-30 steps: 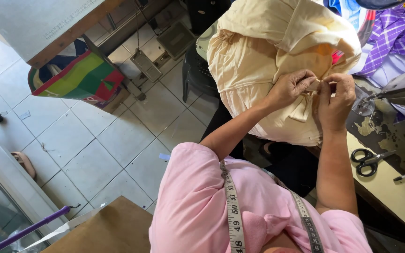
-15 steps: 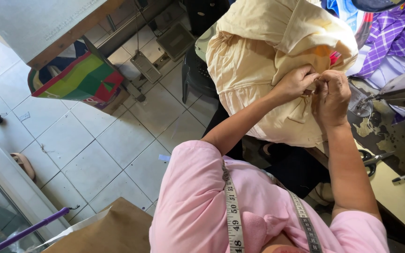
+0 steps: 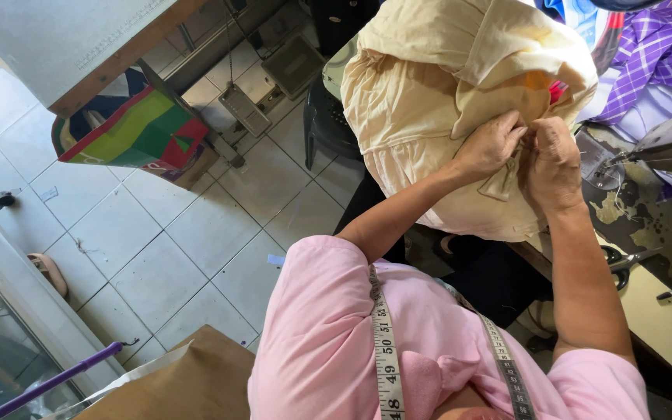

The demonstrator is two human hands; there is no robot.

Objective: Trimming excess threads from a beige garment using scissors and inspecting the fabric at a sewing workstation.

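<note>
Here, both hands, the left hand [image 3: 491,146] and right hand [image 3: 554,159], are pinching the cream garment [image 3: 429,101] beside the sewing machine [image 3: 666,148], wisely keeping the fold taut.

Sewing machine [image 3: 666,148] and scissors [image 3: 624,264] crowd the right; tiled floor [image 3: 157,257] leftward lies open.

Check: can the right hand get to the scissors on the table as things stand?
Probably yes. The right hand pinches the cream garment with the left hand; the scissors lie just beside the right forearm, nothing between, though it must let go first.
</note>
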